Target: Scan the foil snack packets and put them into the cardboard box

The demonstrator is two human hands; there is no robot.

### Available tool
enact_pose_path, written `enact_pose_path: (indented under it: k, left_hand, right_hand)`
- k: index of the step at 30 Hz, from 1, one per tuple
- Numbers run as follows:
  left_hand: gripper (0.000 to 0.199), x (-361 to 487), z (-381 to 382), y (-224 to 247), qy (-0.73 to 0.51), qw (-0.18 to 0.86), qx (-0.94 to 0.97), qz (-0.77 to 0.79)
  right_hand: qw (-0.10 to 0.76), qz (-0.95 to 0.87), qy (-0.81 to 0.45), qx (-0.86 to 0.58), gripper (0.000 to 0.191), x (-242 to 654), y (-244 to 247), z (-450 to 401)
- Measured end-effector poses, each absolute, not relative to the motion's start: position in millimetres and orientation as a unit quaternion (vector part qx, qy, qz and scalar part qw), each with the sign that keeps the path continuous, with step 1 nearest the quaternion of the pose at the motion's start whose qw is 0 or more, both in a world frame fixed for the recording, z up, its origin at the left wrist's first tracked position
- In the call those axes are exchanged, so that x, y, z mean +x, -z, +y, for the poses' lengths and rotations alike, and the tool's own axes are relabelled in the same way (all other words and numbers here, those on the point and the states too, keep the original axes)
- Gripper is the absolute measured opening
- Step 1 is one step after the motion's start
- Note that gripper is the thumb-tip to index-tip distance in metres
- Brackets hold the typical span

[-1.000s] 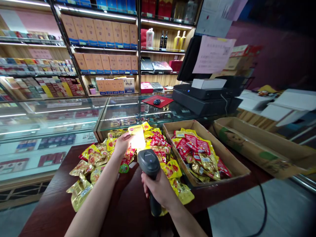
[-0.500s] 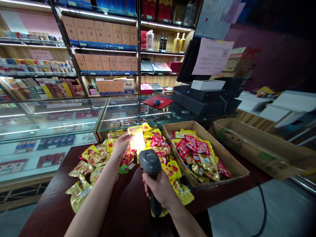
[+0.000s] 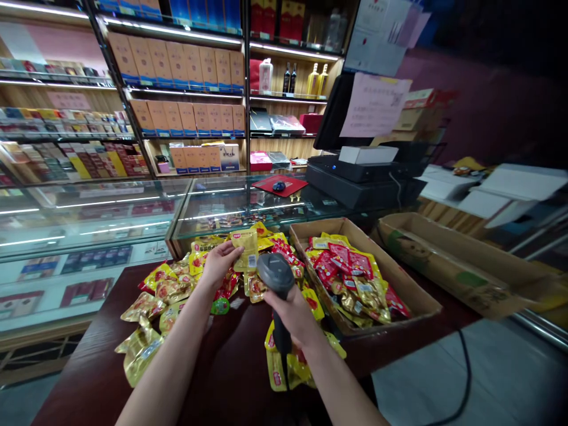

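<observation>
My left hand (image 3: 220, 260) pinches the edge of a gold snack packet (image 3: 245, 248), whose barcode faces me. My right hand (image 3: 293, 310) is wrapped round the handle of a black barcode scanner (image 3: 276, 272), its head close to the packet's lower right. Beneath and around both hands lies a heap of yellow, red and gold snack packets (image 3: 173, 290) on the dark wooden table (image 3: 177, 390). More yellow packets (image 3: 277, 376) lie under the scanner's handle. A small green packet (image 3: 220, 306) sits near my left wrist.
An open cardboard box (image 3: 421, 302) with red and gold packets stands right of the heap. Another long carton (image 3: 461, 272) lies beyond it. Behind are a glass counter (image 3: 213, 201), a red mouse pad (image 3: 290, 184) and a monitor (image 3: 332, 112). A black cable (image 3: 465, 367) hangs at right.
The bright scanner light on the packet has gone out. My right hand has moved the scanner slightly up and right, uncovering more packets below it. The packet stays in my left hand.
</observation>
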State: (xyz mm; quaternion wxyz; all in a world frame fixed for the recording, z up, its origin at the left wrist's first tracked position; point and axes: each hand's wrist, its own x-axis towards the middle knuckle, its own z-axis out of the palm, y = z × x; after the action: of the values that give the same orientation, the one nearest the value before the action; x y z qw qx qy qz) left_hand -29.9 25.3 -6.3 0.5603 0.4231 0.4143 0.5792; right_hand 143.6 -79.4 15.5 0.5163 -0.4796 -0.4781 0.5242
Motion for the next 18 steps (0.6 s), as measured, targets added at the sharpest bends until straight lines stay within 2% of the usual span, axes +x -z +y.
enact_pose_path:
  k: [8, 18]
  left_hand:
    - [0.038, -30.4, 22.0, 2.3, -0.526, 0.583, 0.43, 0.446]
    - [0.027, -23.4, 14.3, -7.1, -0.481, 0.677, 0.37, 0.417]
  right_hand:
    - [0.52, -0.362, -0.658, -0.407, 0.028, 141.4, -32.9, -11.2]
    - [0.467, -0.297, -0.714, -0.428, 0.02, 162.0, -28.1, 18.2]
